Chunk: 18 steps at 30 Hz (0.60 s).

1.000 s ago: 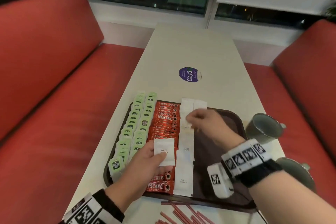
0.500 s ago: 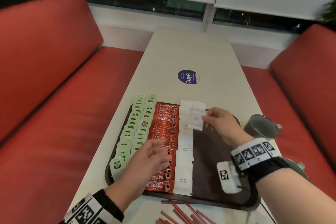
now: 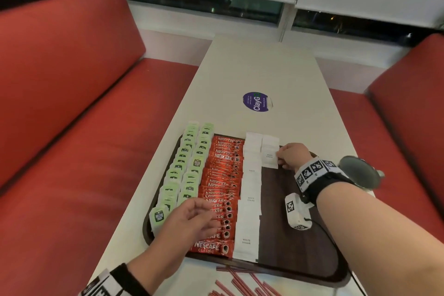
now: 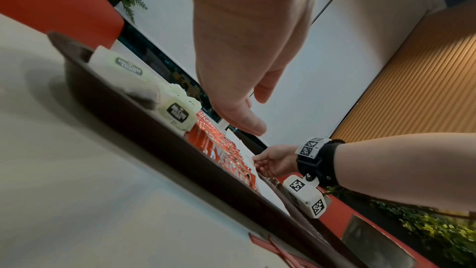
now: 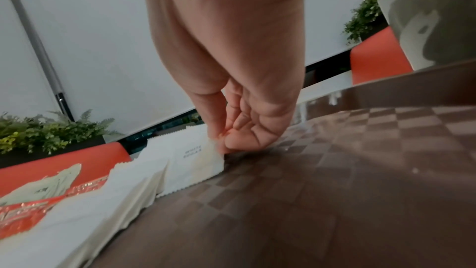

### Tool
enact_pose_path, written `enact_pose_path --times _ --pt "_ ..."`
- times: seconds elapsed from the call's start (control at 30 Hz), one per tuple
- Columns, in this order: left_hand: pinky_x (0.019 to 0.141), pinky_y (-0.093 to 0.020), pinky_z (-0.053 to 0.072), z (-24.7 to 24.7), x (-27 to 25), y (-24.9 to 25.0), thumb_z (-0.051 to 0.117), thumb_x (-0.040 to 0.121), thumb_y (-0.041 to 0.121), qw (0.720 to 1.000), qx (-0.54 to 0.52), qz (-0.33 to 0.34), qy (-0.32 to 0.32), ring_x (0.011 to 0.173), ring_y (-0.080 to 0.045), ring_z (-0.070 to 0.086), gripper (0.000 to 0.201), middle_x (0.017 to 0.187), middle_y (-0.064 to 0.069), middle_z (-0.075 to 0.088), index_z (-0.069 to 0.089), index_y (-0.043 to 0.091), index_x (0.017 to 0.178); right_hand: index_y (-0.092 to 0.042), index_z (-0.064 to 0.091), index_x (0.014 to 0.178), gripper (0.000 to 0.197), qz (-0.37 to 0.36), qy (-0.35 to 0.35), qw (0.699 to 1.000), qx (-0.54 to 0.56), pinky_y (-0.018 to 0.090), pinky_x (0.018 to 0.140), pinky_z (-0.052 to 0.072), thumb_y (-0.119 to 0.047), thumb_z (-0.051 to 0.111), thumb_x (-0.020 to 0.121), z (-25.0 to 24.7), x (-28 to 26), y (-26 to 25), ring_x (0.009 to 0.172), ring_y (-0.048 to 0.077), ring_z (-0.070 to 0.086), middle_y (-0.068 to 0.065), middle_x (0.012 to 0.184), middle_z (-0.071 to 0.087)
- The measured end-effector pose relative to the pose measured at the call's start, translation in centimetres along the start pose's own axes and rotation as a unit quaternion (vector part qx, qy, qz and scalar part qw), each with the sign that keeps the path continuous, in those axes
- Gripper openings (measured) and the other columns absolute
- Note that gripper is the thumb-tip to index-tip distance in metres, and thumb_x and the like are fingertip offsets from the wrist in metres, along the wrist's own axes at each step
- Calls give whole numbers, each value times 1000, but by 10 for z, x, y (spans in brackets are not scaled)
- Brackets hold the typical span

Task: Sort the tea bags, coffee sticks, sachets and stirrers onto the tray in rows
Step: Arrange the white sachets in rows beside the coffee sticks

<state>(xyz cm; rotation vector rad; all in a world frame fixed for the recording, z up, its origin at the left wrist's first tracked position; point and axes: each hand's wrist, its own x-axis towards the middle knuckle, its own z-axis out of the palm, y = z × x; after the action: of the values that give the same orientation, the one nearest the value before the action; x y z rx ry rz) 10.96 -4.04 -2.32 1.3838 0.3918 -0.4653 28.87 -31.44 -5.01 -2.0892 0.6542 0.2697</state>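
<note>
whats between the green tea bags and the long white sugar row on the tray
The red Nescafe coffee sticks fill that gap, between tea bags and sugar sachets; clearest in the head view.

My right hand (image 5: 239,121) pinches the right edge of a white paper sugar sachet (image 5: 193,162) lying flat on the dark brown checkered plastic tray (image 5: 335,180), beside overlapping white sachets (image 5: 108,197).

Each bare forearm wears a black wristband (image 3: 329,184) topped by a white strip of black square-code markers, and below the right wristband hangs a white marker-tagged camera box (image 3: 296,211) trailing a thin black cable.
</note>
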Motion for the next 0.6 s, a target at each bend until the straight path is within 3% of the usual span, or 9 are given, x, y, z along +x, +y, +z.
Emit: enact_pose_path --times 0.07,0.17,0.27,0.4,0.47,0.6 --pt "70 -27 58 -2 0 1 59 89 0 1000 2 2 8 85 -27 71 11 100 -19 67 61 2 100 -9 52 68 24 1 -6 1000 -29 25 55 50 -3 54 91 -2 -6 -6 59 18 55 7 65 56" --pt "73 -30 58 -4 -3 2 59 89 2 1000 6 8 11 85 -26 72 11 98 -18 69 61 3 100 -5 57 76 18 -23 20 999 -44 34 73 54 -9 52 93 -11 -23 -9 70 23 60 10 71 62" --pt "76 -32 58 -5 -9 4 61 89 4 1000 14 12 14 87 -27 71 12 98 -16 69 61 4 100 -9 62 85 11 -88 29 995 34 28 59 51 -11 53 90 -26 -65 -1 67 17 61 11 83 67" --pt "75 -31 57 -6 -19 4 58 90 3 999 16 29 -2 90 -29 69 11 100 -18 67 60 4 101 -17 66 86 9 -186 -8 981 62 24 59 47 -13 58 90 -63 -156 32 66 10 62 2 77 68" --pt "72 -29 57 -2 -25 0 55 91 2 999 19 37 -17 89 -29 68 10 99 -18 66 59 4 99 -18 66 87 10 -186 2 981 58 21 58 46 -11 60 89 -84 -198 64 65 7 61 3 75 67" --pt "71 -31 55 17 -38 -11 56 90 2 996 60 39 -57 84 -26 65 8 94 -18 66 59 5 97 -24 66 81 14 -121 81 989 7 20 63 43 -11 66 86 -111 -258 142 66 9 59 -5 70 65"
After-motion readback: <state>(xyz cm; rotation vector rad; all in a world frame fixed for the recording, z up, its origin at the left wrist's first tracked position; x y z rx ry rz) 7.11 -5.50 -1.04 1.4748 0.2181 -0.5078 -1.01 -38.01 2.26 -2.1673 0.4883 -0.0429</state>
